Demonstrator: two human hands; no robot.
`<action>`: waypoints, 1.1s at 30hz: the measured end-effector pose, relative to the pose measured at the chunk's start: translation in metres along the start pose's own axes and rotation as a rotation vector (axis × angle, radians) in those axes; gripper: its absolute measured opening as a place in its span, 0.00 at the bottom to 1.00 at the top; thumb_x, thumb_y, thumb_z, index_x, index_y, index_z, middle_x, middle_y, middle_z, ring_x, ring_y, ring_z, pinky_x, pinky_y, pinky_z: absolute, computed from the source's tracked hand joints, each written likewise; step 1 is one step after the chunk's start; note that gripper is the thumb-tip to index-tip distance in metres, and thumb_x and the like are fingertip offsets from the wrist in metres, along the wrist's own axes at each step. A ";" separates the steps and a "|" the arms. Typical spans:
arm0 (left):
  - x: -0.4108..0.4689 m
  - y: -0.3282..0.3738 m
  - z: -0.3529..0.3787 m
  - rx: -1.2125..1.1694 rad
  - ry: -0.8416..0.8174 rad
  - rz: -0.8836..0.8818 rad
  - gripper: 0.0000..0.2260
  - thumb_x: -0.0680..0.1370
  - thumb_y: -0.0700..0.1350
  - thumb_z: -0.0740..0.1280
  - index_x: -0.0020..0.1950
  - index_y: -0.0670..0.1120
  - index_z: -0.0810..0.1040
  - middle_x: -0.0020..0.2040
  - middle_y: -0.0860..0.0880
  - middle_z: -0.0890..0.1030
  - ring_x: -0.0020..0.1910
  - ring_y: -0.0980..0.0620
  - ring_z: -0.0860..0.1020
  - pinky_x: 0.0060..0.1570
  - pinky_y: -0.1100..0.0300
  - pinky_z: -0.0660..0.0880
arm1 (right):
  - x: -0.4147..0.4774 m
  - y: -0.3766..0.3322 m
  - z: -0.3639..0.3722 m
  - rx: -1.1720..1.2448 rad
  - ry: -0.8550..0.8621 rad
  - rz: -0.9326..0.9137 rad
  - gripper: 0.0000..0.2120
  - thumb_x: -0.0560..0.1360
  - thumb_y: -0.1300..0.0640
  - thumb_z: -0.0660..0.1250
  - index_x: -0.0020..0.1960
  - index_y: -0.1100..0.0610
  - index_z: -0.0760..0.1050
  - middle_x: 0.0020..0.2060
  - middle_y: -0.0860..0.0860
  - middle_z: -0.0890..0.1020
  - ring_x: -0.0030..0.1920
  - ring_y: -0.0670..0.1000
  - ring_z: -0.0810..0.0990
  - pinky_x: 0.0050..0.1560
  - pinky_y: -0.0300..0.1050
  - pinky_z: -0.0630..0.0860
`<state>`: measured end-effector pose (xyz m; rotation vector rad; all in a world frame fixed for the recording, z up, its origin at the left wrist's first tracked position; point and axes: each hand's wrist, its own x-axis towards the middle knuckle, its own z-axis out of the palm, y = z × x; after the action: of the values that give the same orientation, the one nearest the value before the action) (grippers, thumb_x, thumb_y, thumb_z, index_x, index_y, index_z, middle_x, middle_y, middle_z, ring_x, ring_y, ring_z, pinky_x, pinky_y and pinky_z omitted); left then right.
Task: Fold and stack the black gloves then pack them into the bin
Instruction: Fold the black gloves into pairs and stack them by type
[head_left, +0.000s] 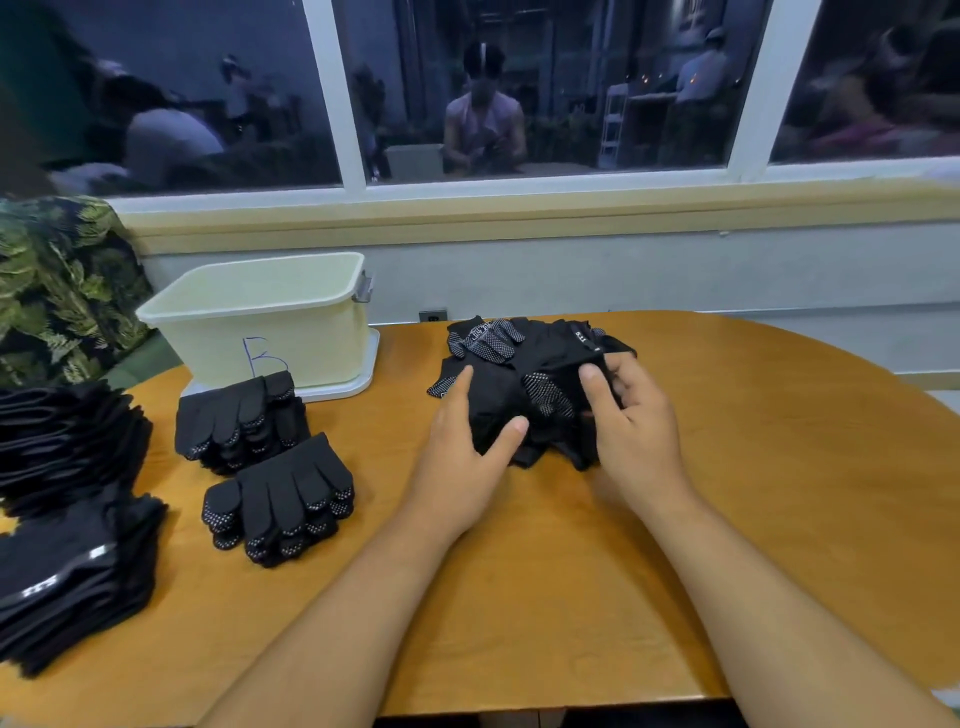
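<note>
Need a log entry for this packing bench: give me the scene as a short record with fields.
surface: wooden table
bin: cream bin, back left, standing on a white tray; no gloves show above its rim
unsorted: loose gloves heaped at centre
hands: left hand grips the heap's near left side, right hand its near right
done: far folded stack and near folded stack, in front of the bin
also: taller glove piles at the table's left edge
</note>
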<state>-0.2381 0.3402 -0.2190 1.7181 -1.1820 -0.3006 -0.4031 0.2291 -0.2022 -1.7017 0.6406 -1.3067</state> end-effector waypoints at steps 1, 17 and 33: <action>-0.004 0.004 -0.001 -0.046 0.011 0.027 0.38 0.80 0.62 0.71 0.85 0.59 0.57 0.82 0.59 0.64 0.80 0.60 0.63 0.79 0.55 0.64 | -0.007 -0.004 0.000 0.029 -0.034 0.016 0.06 0.87 0.54 0.66 0.54 0.49 0.81 0.49 0.47 0.87 0.53 0.50 0.86 0.54 0.55 0.82; -0.023 0.000 -0.025 -0.617 -0.131 -0.281 0.14 0.80 0.39 0.71 0.66 0.47 0.81 0.53 0.36 0.86 0.51 0.40 0.84 0.59 0.41 0.79 | -0.036 0.013 -0.019 -0.086 -0.002 0.400 0.02 0.82 0.52 0.71 0.54 0.47 0.83 0.42 0.52 0.89 0.36 0.56 0.85 0.37 0.54 0.81; -0.053 -0.005 -0.005 0.428 -0.006 0.343 0.09 0.82 0.58 0.67 0.48 0.58 0.85 0.51 0.62 0.75 0.57 0.59 0.71 0.60 0.59 0.64 | -0.059 0.007 -0.029 -0.940 -0.230 0.039 0.12 0.80 0.53 0.63 0.56 0.41 0.82 0.54 0.36 0.82 0.61 0.45 0.72 0.64 0.50 0.68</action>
<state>-0.2581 0.3862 -0.2373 1.8268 -1.6011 0.1691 -0.4484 0.2637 -0.2356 -2.5069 1.2602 -0.7755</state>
